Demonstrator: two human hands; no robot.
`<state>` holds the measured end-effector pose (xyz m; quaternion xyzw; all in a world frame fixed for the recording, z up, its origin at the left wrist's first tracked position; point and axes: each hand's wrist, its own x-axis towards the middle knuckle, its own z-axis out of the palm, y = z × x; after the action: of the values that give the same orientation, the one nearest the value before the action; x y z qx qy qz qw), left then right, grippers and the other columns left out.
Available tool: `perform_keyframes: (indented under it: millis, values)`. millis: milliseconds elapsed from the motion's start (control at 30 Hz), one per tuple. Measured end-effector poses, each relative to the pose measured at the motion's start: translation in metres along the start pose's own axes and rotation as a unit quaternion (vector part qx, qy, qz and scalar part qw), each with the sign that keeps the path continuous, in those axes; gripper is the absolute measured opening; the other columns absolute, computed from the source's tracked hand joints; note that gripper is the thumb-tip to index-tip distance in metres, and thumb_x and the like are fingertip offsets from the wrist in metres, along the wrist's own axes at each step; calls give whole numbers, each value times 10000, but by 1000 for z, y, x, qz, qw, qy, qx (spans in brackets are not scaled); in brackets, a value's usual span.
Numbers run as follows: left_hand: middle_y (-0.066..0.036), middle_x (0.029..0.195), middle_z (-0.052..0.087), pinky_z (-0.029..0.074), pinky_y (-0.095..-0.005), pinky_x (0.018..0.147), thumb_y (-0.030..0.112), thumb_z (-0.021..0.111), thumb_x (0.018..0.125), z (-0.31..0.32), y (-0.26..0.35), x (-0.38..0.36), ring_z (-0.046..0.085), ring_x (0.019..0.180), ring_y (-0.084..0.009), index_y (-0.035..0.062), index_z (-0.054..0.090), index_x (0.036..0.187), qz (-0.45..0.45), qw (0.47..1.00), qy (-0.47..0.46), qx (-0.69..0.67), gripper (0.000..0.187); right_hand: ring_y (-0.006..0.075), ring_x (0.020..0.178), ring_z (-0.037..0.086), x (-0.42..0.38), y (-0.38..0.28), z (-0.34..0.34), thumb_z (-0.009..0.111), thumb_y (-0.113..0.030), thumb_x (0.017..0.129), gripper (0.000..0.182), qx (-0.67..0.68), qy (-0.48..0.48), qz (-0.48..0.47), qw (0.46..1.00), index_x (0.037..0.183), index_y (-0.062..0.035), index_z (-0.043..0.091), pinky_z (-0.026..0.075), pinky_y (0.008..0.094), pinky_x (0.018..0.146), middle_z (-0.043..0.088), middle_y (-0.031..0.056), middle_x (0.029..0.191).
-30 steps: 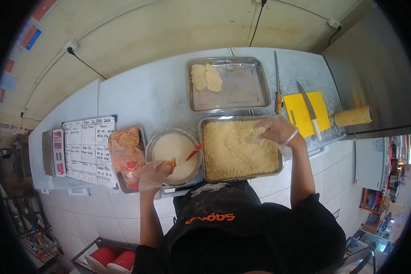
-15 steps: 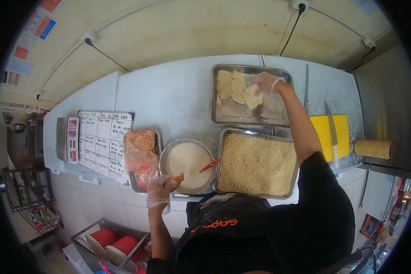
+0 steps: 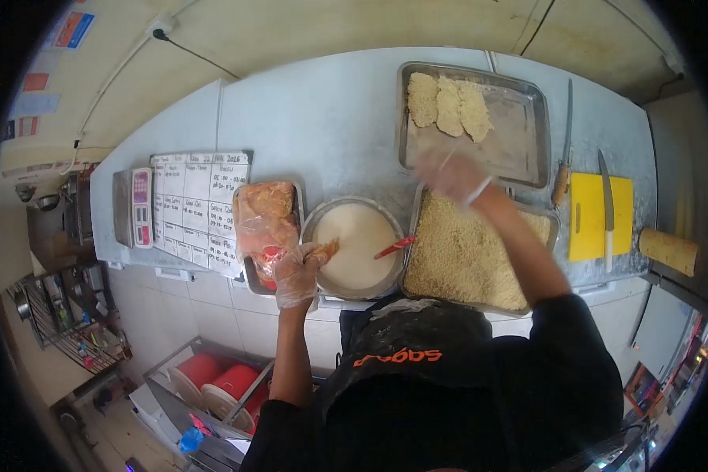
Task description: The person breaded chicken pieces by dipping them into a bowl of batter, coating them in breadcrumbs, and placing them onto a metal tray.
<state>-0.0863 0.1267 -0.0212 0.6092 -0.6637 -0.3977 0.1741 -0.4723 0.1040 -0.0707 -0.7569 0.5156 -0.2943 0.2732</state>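
Head view: the left hand [image 3: 297, 271], gloved, grips a piece of meat [image 3: 323, 252] at the near left rim of the batter bowl [image 3: 358, 245], just right of the bagged meat tray [image 3: 266, 224]. The right hand [image 3: 448, 173], blurred, hangs above the far edge of the crumb tray [image 3: 468, 256]; whether it grips anything cannot be told. Three breaded pieces [image 3: 448, 105] lie in the far tray [image 3: 519, 134].
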Motion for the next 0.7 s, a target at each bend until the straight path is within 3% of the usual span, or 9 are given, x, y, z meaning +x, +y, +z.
perform_keyframes:
  millis: [33,67,133,233,333,467,567,700]
  values:
    - [-124,850,726,529,-354,708,163,667,873,4,-4,2,683,758,-213,44,738,1032,34,999,30,7,212,311,965,629,-1,-34,23,539,-325,967,282,-106,-114,44,987,1031,-88,677,498,447,841,668,118,1005]
    - [-131,866,723,531,-378,720,165,661,872,7,-11,4,686,779,-247,57,735,1036,81,993,35,72,210,278,917,618,-8,-65,41,557,-310,951,231,-138,-152,1,979,916,-105,659,490,446,782,658,60,956]
    - [-145,898,718,535,-426,744,169,648,871,9,-26,7,693,821,-314,85,728,1045,175,963,47,200,209,241,861,620,-30,-93,82,596,-249,827,126,-193,-72,-81,975,803,-127,614,500,414,708,624,49,784]
    - [-156,914,704,529,-470,771,166,624,869,11,-35,0,678,892,-359,113,719,1046,197,928,-72,307,208,226,903,579,-50,-101,118,605,-243,797,99,-278,-53,-33,959,796,-144,610,466,393,729,611,25,813]
    - [-149,908,707,533,-453,763,148,621,867,9,-32,-16,683,882,-338,118,720,1043,234,919,-157,274,204,221,943,550,-58,-105,123,610,-215,785,74,-276,-82,-16,957,813,-147,617,443,398,751,605,22,854]
    - [-151,957,717,526,-455,792,244,623,887,1,-12,-15,681,873,-356,98,714,1041,244,912,-190,268,232,221,917,557,-65,-109,119,602,-214,790,88,-288,-35,-7,957,837,-147,633,450,398,749,605,27,867]
    - [-171,974,711,516,-459,809,285,622,896,2,7,4,674,905,-364,81,710,1056,139,949,-210,191,273,225,904,558,-63,-115,114,595,-220,799,107,-310,-27,9,950,854,-143,646,453,398,757,604,35,861]
    - [-187,958,705,507,-479,810,232,605,895,16,-17,22,662,906,-387,76,710,1061,182,941,-129,253,250,237,900,564,-73,-112,123,591,-225,803,136,-308,-55,11,950,878,-133,658,460,408,745,609,48,866]
